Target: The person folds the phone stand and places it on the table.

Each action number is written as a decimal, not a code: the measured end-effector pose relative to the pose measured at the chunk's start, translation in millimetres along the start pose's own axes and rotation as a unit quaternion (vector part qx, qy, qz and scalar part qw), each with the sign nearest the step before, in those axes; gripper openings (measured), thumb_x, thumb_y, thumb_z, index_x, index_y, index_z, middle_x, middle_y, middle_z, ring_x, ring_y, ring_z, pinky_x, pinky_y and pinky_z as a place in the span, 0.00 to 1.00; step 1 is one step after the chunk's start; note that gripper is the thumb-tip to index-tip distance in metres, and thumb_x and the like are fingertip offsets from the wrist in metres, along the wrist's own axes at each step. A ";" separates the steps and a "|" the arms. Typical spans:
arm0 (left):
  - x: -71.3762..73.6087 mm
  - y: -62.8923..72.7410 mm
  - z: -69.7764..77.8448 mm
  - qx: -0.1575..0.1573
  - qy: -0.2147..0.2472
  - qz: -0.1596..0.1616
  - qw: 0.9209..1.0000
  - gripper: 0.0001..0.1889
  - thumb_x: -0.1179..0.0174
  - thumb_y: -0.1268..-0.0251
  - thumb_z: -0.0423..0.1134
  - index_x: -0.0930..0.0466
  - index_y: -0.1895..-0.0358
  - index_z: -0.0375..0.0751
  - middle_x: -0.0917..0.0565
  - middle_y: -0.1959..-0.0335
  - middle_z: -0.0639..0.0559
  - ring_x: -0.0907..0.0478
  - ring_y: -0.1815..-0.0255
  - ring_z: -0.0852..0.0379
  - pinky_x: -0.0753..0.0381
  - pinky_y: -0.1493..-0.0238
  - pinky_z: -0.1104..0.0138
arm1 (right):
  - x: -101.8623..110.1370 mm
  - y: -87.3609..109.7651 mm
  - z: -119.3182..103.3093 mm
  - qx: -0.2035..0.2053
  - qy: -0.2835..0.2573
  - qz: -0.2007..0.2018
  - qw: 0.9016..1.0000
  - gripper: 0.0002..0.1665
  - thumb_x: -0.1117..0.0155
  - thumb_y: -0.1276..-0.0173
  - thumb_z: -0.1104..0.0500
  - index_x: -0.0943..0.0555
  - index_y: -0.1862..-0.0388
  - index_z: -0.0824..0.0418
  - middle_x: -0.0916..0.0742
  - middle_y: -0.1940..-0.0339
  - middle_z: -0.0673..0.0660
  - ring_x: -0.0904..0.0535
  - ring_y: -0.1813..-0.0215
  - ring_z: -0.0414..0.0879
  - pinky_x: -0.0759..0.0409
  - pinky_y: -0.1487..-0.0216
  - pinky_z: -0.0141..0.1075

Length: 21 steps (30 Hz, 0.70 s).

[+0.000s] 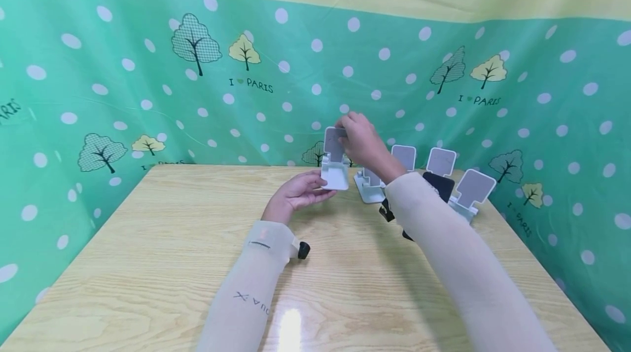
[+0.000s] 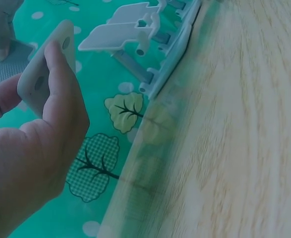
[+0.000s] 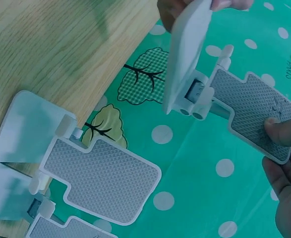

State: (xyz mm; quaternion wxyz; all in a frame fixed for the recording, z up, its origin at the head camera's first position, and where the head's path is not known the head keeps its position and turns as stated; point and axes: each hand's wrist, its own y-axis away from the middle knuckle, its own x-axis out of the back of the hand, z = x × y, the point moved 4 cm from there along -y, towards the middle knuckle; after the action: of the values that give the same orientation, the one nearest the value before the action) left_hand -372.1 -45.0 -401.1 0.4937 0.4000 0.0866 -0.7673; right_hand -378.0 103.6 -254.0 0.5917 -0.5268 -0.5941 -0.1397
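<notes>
A white folding phone stand (image 1: 335,178) is held up above the far part of the table, its grey textured back plate raised from the base. My left hand (image 1: 299,190) grips the base, thumb on one face and fingers on the underside, as the left wrist view shows at the base's edge (image 2: 35,82). With thumb and fingers, my right hand (image 1: 363,141) pinches the free end of the back plate (image 3: 252,106). The hinge (image 3: 199,96) between base and plate shows in the right wrist view.
Right of my hands stand several more white phone stands (image 1: 441,161), opened up. A black stand (image 1: 437,185) is among them, partly behind my right sleeve (image 1: 434,226). A polka-dot cloth (image 1: 276,116) hangs behind the wooden table (image 1: 162,253).
</notes>
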 end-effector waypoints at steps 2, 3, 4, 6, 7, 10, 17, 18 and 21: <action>1.1 0.4 0.6 0.003 0.005 0.002 1.000 0.33 0.56 0.32 0.18 0.40 0.23 0.36 0.36 0.29 0.34 0.39 0.25 0.34 0.15 0.39 0.56 | -0.2 1.0 0.6 0.012 0.005 0.006 1.000 0.16 0.33 0.31 0.69 0.19 0.45 0.68 0.19 0.51 0.59 0.25 0.47 0.53 0.15 0.47 0.41; 1.9 0.7 1.0 0.004 0.007 0.002 1.000 0.33 0.56 0.32 0.18 0.40 0.23 0.37 0.37 0.28 0.34 0.38 0.25 0.34 0.15 0.39 0.57 | -0.1 1.6 0.8 0.020 0.008 0.009 1.000 0.16 0.32 0.31 0.69 0.19 0.45 0.68 0.18 0.51 0.59 0.25 0.47 0.53 0.15 0.48 0.41; 2.8 1.2 1.4 0.005 0.008 0.003 1.000 0.33 0.56 0.32 0.18 0.39 0.23 0.37 0.37 0.28 0.34 0.38 0.25 0.34 0.15 0.39 0.57 | 0.2 2.3 1.2 0.029 0.008 0.013 0.999 0.17 0.31 0.32 0.69 0.18 0.45 0.68 0.18 0.52 0.60 0.24 0.48 0.53 0.15 0.48 0.40; 4.6 1.8 1.9 0.005 0.004 0.003 1.000 0.34 0.56 0.32 0.18 0.39 0.22 0.38 0.37 0.27 0.34 0.38 0.25 0.34 0.16 0.38 0.57 | 0.5 3.6 2.0 0.043 0.007 0.020 0.999 0.16 0.30 0.33 0.69 0.17 0.46 0.68 0.17 0.54 0.59 0.23 0.49 0.53 0.15 0.50 0.39; 5.3 2.2 2.1 0.004 0.002 0.004 1.000 0.34 0.55 0.32 0.18 0.39 0.22 0.38 0.37 0.27 0.33 0.38 0.25 0.34 0.17 0.37 0.56 | 0.6 4.2 2.7 0.048 0.006 0.022 0.999 0.17 0.29 0.33 0.69 0.17 0.46 0.68 0.16 0.54 0.59 0.23 0.50 0.53 0.15 0.51 0.39; 7.2 2.5 2.1 0.002 -0.011 0.003 1.000 0.34 0.55 0.31 0.18 0.39 0.22 0.37 0.38 0.26 0.33 0.39 0.25 0.33 0.19 0.34 0.55 | 1.0 5.6 3.8 0.056 0.004 0.024 0.998 0.17 0.28 0.34 0.69 0.15 0.47 0.67 0.15 0.57 0.59 0.21 0.52 0.52 0.14 0.52 0.37; 7.1 4.5 3.3 -0.002 -0.020 0.001 1.000 0.33 0.55 0.30 0.18 0.40 0.22 0.36 0.39 0.25 0.31 0.39 0.24 0.33 0.21 0.32 0.55 | 2.4 8.0 2.8 0.070 0.015 0.031 0.997 0.18 0.27 0.35 0.67 0.15 0.46 0.67 0.13 0.56 0.60 0.20 0.53 0.52 0.15 0.51 0.39; 7.0 4.8 3.6 -0.002 -0.020 0.001 1.000 0.33 0.55 0.30 0.18 0.40 0.22 0.36 0.38 0.25 0.31 0.39 0.25 0.33 0.21 0.32 0.55 | 2.3 8.5 2.8 0.070 0.016 0.033 0.997 0.18 0.27 0.35 0.67 0.15 0.46 0.67 0.13 0.56 0.60 0.20 0.53 0.52 0.15 0.51 0.39; 7.2 5.2 4.2 -0.002 -0.022 0.001 1.000 0.33 0.54 0.30 0.18 0.39 0.22 0.35 0.37 0.26 0.32 0.38 0.25 0.33 0.19 0.34 0.56 | 1.3 10.3 2.8 0.074 0.022 0.038 0.996 0.18 0.27 0.35 0.66 0.15 0.46 0.67 0.13 0.56 0.60 0.20 0.53 0.52 0.14 0.52 0.39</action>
State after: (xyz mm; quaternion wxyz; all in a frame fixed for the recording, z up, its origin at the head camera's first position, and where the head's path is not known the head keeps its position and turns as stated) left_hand -371.4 -54.7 -402.0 0.4974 0.3819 0.0767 -0.7751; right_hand -371.0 110.5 -258.3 0.6466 -0.5009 -0.5692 -0.0844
